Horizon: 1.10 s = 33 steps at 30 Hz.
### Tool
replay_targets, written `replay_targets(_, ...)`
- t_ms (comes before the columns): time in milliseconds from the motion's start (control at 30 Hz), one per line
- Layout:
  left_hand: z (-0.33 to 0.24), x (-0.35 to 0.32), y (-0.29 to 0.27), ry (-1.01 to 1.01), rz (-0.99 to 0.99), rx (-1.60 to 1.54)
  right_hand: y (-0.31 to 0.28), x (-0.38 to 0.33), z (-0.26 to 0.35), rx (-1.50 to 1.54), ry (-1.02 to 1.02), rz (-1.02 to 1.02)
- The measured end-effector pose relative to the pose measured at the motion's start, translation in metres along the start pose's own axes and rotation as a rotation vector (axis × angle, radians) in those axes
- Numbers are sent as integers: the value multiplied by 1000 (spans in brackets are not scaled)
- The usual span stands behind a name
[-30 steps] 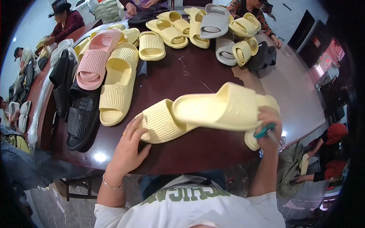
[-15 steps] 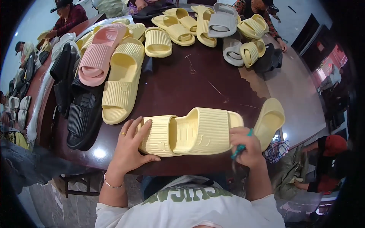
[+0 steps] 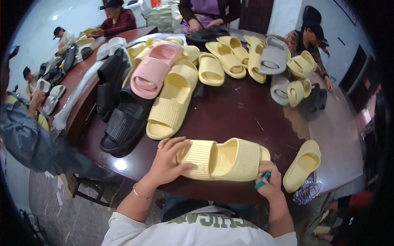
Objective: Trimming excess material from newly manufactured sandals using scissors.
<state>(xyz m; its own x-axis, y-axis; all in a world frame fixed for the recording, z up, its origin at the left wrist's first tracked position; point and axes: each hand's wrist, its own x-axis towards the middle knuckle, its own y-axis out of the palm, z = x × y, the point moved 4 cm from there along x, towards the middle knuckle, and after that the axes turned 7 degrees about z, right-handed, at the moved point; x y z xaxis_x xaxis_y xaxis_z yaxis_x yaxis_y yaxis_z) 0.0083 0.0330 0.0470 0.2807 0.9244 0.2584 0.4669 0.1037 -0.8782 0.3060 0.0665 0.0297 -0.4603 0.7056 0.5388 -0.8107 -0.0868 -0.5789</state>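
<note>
A pair of pale yellow ribbed slippers (image 3: 237,162) lies crosswise in front of me, one tucked into the other end to end. My left hand (image 3: 167,162) grips the left end, fingers over the strap and thumb at the near side. At the right end, my right hand (image 3: 269,180) is closed round a small teal-green tool (image 3: 263,180) and sits against the sole's tip. The tool's working end is hidden or too small to make out. To the right of that hand, a single yellow slipper (image 3: 302,166) lies slanted near the table edge.
Black slippers (image 3: 125,123), a pink pair (image 3: 156,70) and a yellow pair (image 3: 172,100) are heaped at the left. More yellow and grey slippers (image 3: 274,56) line the far side. A crumpled checked cloth (image 3: 307,192) hangs by the right edge. Several people work around the dark red table (image 3: 230,110).
The view has tilted upward, so the far people show more fully. My left thumb has moved from the tabletop onto the slipper's near side. My right hand stays at the right end.
</note>
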Motion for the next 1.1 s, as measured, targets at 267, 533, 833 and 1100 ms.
replay_targets(267,27,-21,6,-449,-225,-1400,-6,12,24,-68,-237,-103)
replay_targets(533,46,-36,-57,-307,-852,-1090,-8,19,7,-151,36,-271)
replay_targets(833,187,-13,-140,-305,-1054,-962,19,16,-3,50,253,-112)
replay_targets(1100,230,13,-159,-337,-984,87,5,20,12,20,285,41)
